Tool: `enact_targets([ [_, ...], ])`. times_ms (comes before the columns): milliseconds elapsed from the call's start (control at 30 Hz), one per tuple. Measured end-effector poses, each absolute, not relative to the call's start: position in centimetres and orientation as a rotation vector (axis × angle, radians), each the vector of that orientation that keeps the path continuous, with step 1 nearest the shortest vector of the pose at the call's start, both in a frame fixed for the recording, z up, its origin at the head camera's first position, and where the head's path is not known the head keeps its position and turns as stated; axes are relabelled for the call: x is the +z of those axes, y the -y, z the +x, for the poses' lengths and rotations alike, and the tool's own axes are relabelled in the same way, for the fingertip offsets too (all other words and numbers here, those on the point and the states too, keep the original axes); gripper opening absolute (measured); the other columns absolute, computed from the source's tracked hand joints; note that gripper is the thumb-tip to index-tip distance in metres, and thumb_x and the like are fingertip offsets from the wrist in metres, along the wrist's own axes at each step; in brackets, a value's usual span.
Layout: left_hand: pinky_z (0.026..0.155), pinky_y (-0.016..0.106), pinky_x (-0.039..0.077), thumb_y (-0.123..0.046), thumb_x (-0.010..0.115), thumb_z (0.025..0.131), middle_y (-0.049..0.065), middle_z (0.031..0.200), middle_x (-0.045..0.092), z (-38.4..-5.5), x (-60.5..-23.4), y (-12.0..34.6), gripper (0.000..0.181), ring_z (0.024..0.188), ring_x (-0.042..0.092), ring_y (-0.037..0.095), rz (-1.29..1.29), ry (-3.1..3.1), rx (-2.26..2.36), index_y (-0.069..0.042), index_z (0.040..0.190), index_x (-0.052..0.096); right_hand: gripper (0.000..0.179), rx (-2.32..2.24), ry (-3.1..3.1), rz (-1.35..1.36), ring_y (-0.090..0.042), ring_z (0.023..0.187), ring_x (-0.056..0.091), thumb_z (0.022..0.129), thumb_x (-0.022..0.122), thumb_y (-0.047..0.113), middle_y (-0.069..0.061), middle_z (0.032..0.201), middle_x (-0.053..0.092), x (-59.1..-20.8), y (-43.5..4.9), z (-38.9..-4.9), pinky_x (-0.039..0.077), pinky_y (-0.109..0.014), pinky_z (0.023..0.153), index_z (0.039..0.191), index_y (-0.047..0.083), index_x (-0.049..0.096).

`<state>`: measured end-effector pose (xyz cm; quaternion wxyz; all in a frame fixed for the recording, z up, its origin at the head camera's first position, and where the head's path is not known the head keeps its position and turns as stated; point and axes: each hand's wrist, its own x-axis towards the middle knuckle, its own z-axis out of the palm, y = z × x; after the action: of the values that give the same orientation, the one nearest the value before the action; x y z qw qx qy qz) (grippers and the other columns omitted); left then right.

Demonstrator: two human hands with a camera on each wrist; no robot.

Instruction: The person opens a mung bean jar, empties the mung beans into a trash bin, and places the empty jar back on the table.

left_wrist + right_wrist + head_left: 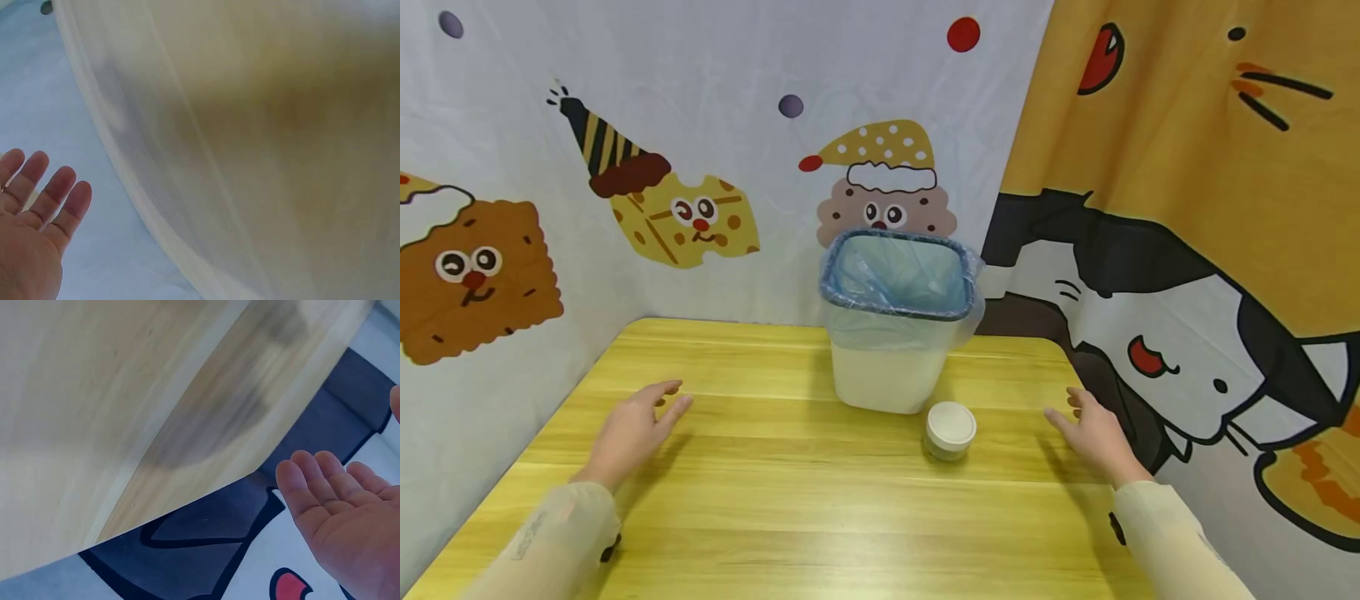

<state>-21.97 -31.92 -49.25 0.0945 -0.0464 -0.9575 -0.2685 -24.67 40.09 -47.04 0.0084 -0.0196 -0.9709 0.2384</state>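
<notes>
In the head view a white bin [887, 375] stands upright near the back of the wooden table, lined with a translucent blue bag [898, 275] folded over its rim. Just in front of it, slightly right, sits a small round jar [950, 431] with a white lid. My left hand [634, 429] hovers over the table's left side, holding nothing. On the right side my right hand [1095, 433] is held over the edge, also holding nothing; the jar is the thing nearest to it. Both wrist views show relaxed, spread or extended fingers [55, 194] and an exposed palm [359, 544].
The yellow wood-grain table [775, 508] has rounded back corners. Behind it hangs a white cloth [700, 83] printed with cartoon snacks, and at the right a yellow curtain [1150, 150] with a cartoon cat comes close to the table's edge.
</notes>
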Motion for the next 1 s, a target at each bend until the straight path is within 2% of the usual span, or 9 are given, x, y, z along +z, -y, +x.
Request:
enact_targets([
  [267,0.093,0.066,0.057,-0.046,0.05,0.113,0.03,0.148,0.061,-20.9,-49.3,30.0,0.063,0.119,0.067,0.049,-0.171,2.757,-0.866,0.002,0.154,0.053,0.094,0.847,3.011,-0.033,-0.057,0.138,0.053,0.108,0.057,0.057,-0.039,0.16,0.042,-46.6,-38.7,-23.0,0.051,-0.069,0.105,0.166,-0.007,0.022],
  [500,0.09,0.061,0.06,-0.039,0.055,0.113,0.026,0.141,0.066,-20.6,-49.3,28.3,0.059,0.114,0.07,0.045,-0.194,2.642,-0.936,0.003,0.155,0.05,0.096,0.994,2.969,-0.01,-0.055,0.14,0.053,0.107,0.056,0.06,-0.035,0.163,0.04,-46.1,-37.1,-21.7,0.054,-0.066,0.104,0.168,-0.003,0.018],
  [667,0.087,0.057,0.062,-0.033,0.059,0.112,0.024,0.139,0.068,-20.0,-49.1,26.9,0.056,0.11,0.073,0.042,-0.215,2.583,-0.998,0.001,0.155,0.051,0.093,1.114,2.92,0.028,-0.054,0.141,0.053,0.107,0.06,0.053,-0.034,0.165,0.039,-45.8,-35.9,-20.7,0.057,-0.062,0.103,0.169,-0.002,0.017],
  [733,0.085,0.05,0.064,-0.031,0.06,0.111,0.023,0.139,0.069,-19.7,-49.2,26.4,0.055,0.109,0.073,0.04,-0.221,2.562,-1.018,0.001,0.155,0.051,0.092,1.128,2.91,0.033,-0.053,0.141,0.054,0.108,0.061,0.051,-0.033,0.165,0.04,-45.7,-35.3,-20.2,0.057,-0.061,0.103,0.169,-0.002,0.017],
  [800,0.083,0.038,0.065,-0.03,0.06,0.111,0.021,0.14,0.068,-19.5,-49.1,26.0,0.055,0.109,0.073,0.039,-0.221,2.546,-1.042,0.0,0.156,0.05,0.091,1.132,2.898,0.044,-0.052,0.14,0.055,0.108,0.061,0.049,-0.032,0.165,0.04,-45.6,-34.8,-19.8,0.057,-0.062,0.104,0.169,-0.001,0.018],
  [900,0.082,0.019,0.059,-0.03,0.059,0.112,0.02,0.141,0.067,-19.1,-49.1,25.5,0.055,0.111,0.072,0.037,-0.212,2.537,-1.077,-0.001,0.157,0.048,0.089,1.163,2.879,0.059,-0.051,0.14,0.055,0.108,0.062,0.046,-0.031,0.166,0.04,-45.3,-34.1,-19.3,0.056,-0.062,0.105,0.17,0.0,0.017],
  [1000,0.083,0.013,0.054,-0.031,0.058,0.112,0.019,0.144,0.066,-18.9,-49.0,25.1,0.055,0.114,0.07,0.037,-0.204,2.547,-1.103,-0.001,0.157,0.048,0.088,1.192,2.87,0.064,-0.05,0.14,0.056,0.108,0.063,0.043,-0.029,0.166,0.04,-45.0,-33.5,-18.9,0.057,-0.061,0.105,0.17,0.002,0.016],
])
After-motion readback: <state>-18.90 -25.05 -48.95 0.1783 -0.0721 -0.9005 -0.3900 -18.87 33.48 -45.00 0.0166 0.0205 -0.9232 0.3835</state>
